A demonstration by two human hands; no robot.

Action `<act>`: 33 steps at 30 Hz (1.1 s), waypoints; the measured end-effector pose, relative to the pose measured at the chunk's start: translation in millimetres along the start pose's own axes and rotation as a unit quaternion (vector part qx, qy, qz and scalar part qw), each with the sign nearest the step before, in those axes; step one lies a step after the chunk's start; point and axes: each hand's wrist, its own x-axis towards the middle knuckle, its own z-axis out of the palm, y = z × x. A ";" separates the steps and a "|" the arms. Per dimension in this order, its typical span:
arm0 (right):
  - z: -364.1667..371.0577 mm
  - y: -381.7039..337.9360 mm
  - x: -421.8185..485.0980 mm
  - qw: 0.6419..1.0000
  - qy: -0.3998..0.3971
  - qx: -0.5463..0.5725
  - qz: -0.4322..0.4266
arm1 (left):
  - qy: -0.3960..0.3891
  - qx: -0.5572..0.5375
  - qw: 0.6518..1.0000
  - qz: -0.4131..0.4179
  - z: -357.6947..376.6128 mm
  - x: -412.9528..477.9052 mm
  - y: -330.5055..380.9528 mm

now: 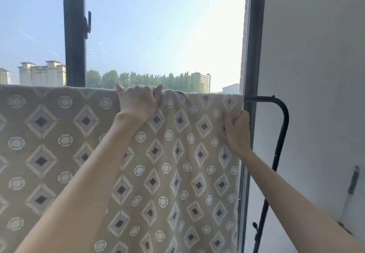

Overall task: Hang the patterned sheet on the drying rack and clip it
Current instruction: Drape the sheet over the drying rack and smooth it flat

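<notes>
Two hands are at work, both closed on the one patterned sheet. The left hand has its fingers curled over the sheet's top fold, right where the cloth bends over the top bar of the drying rack, with the knuckles facing the camera. The right hand sits lower and further right. Its fingers are bent and pinch a bunch of fabric just inside the sheet's right edge, a little below the bar. Creases run between the two grips, and a short arc of the black bar shows through a dip in the fold just right of the left hand.

The sheet hangs over the bar from the left border of the view to just short of the rack's right corner, and drops past the bottom of the frame. It is beige, printed with rows of diamonds with dark centres alternating with pale rings.

One rack is in view, made of black tubing. Its bare end sticks out beyond the sheet, curves down at a rounded corner and continues as a single leg with a small black fitting low on it.

Behind stands a dark window frame with one window handle. A pale wall is on the right, and outside are a line of trees and several tower blocks.
</notes>
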 end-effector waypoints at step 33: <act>7.5 13.6 67.7 0.953 0.003 -0.218 -0.212 | 0.001 -0.002 0.997 0.075 32.2 7.2 52.1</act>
